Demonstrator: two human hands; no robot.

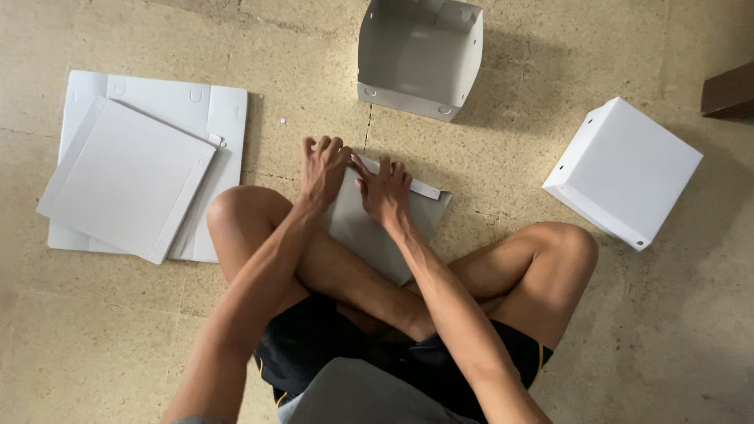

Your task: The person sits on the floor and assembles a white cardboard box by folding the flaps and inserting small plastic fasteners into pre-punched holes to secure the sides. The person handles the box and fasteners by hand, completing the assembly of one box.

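Head view: a person sits cross-legged on the floor point(118, 345). The left hand point(323, 169) and right hand point(385, 192), fingers spread flat, press a grey flat sheet point(369, 235) just before the shins. One open box point(419, 55) and one closed box point(623, 173) stand assembled; a stack of flat sheets point(133, 177) remains unfolded.

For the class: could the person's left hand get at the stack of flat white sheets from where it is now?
Probably yes: nothing lies between the left hand and the stack of flat white sheets, only bare floor.
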